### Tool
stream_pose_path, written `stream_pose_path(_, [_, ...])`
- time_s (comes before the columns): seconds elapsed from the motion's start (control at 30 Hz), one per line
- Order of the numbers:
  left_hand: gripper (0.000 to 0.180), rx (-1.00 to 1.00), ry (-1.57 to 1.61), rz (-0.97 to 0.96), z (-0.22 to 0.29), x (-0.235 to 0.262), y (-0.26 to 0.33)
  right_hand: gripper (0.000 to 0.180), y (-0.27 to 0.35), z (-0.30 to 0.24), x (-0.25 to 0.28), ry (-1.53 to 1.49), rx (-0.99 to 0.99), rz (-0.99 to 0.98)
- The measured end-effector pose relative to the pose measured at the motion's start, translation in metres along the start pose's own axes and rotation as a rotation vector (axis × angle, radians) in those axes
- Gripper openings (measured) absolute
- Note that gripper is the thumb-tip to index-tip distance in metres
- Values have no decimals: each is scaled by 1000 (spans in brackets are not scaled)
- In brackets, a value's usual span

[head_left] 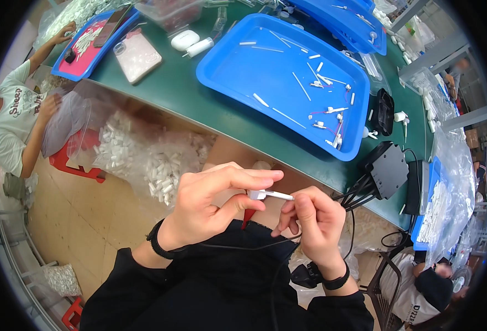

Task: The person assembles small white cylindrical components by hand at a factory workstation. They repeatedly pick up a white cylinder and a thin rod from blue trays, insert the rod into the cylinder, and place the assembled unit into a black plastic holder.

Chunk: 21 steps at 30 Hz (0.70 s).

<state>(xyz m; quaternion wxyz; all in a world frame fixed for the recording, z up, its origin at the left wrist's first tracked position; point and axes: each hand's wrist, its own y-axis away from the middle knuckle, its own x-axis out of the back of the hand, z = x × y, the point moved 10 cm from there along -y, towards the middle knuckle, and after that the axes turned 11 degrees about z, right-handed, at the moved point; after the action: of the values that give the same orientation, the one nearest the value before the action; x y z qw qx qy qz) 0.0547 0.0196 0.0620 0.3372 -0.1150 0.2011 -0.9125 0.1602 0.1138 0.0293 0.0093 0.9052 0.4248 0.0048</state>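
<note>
We've got left hand (202, 201) pinching white stick (276, 195), right hand (319, 223) gripping its right end; blue tray (238, 63) farther.

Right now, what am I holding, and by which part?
A slim white piece: your left hand pinches its wider end, your right hand its thin tip.

I observe remotely through one head-worn fisheye view, upright and facing down and forward from head height, with both hands (196, 205) close below centre, the green surface (180, 105) somewhat farther out across the upper part, and straight edges bowing toward the dark circular border.
</note>
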Motion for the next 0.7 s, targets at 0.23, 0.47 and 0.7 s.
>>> stream_pose_path(0.23, [20, 210, 207, 7, -19, 1, 6, 8, 15, -48, -10, 471, 768, 79])
stream_pose_path(0.47, [30, 284, 393, 74, -20, 4, 2, 10, 9, -48, -7, 459, 721, 83])
stream_pose_path(0.7, [33, 308, 339, 67, -22, 7, 3, 13, 9, -41, -8, 496, 590, 90])
